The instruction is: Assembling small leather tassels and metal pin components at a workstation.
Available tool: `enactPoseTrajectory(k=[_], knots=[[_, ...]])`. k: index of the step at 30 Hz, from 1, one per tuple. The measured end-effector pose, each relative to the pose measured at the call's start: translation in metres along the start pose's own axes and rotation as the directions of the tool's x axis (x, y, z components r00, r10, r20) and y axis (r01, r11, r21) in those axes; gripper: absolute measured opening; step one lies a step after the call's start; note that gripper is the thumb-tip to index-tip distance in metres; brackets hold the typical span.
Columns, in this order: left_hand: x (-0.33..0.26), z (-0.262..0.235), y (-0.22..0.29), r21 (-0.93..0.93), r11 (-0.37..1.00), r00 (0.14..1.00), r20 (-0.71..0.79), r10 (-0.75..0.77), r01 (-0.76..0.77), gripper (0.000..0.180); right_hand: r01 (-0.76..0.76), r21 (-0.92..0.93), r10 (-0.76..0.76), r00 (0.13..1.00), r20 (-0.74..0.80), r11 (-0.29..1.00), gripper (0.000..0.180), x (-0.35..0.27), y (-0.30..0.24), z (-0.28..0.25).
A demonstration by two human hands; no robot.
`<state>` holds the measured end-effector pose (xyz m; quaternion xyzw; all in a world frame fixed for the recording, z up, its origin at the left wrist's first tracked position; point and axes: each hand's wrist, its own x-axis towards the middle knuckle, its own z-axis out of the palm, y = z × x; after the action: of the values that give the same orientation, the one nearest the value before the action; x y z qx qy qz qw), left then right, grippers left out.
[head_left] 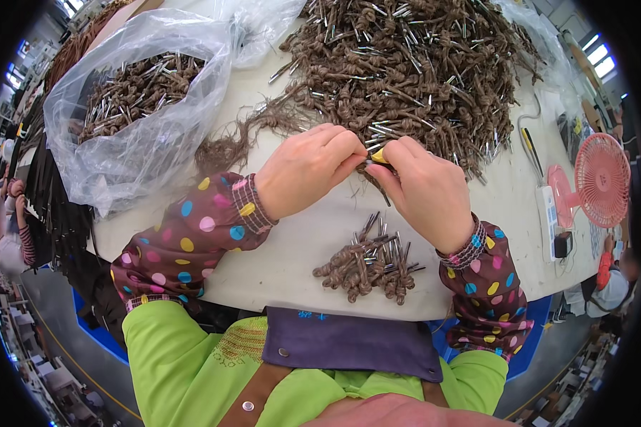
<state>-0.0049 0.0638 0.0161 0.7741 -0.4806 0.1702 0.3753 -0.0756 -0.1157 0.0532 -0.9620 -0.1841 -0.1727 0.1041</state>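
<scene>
My left hand (308,171) and my right hand (427,186) meet over the near edge of a large heap. The fingertips of my left hand are pinched together on a brown knotted cord (374,176), whose dark end hangs below the fingers. My right hand is closed round a small yellow thing (379,155), mostly hidden by the fingers, so its kind cannot be made out. Just beyond both hands rises the heap of brown knotted cords with shiny metal tips (406,78). Nearer to me lies a small pile of similar tipped cords (370,263).
A clear plastic bag (214,50) of knotted cords stands at the left, with loose brown threads (224,153) beside it. On the right are a pink fan (602,178), a white power strip (547,213) and a yellow-and-black handled tool (531,151). Other people sit farther off.
</scene>
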Motion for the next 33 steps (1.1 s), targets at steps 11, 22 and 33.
enactPoseTrajectory(k=[11, 22, 33], knots=[[-0.002, 0.002, 0.004, 0.073, 0.993, 0.994, 0.048, 0.094, -0.097, 0.012, 0.114, -0.153, -0.101, 0.991, 0.091, 0.982, 0.020, 0.005, -0.004, -0.006], [0.003, -0.003, -0.001, -0.223, 0.937, 0.956, -0.056, -0.287, 0.268, 0.009, -0.378, 0.780, 0.330, 0.915, 0.232, 0.498, 0.037, -0.028, 0.018, 0.017], [0.009, -0.016, 0.003, 0.201, 0.977, 0.993, 0.111, 0.048, -0.070, 0.026, -0.306, 0.486, 0.329, 0.943, 0.041, 0.818, 0.019, -0.024, 0.016, 0.009]])
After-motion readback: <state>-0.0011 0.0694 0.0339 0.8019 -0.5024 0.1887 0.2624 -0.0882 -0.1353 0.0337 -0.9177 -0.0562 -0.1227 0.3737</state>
